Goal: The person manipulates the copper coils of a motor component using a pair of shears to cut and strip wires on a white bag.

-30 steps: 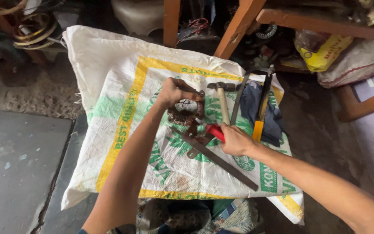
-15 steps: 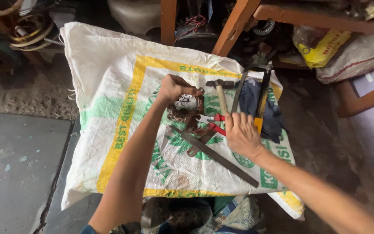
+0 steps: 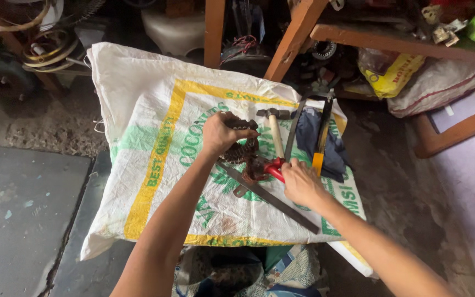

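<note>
Left hand (image 3: 219,133) clamped on dark rusty metal part (image 3: 244,149), mid white woven sack with yellow and green print (image 3: 138,104). Right hand (image 3: 299,182) closed around red-handled tool (image 3: 274,168), just right of part. Long flat metal file (image 3: 270,198) lies diagonally below part. Wooden-handled hammer (image 3: 275,129), dark blue cloth (image 3: 309,137), yellow-handled tool (image 3: 320,146) right of part.

A white woven sack (image 3: 155,110) with yellow and green print covered the floor. At its two o'clock edge lay a wooden-handled hammer (image 3: 275,129) beside a dark blue cloth (image 3: 310,140). A yellow bag (image 3: 394,77) sat under wooden legs (image 3: 214,33) toward one o'clock.
</note>
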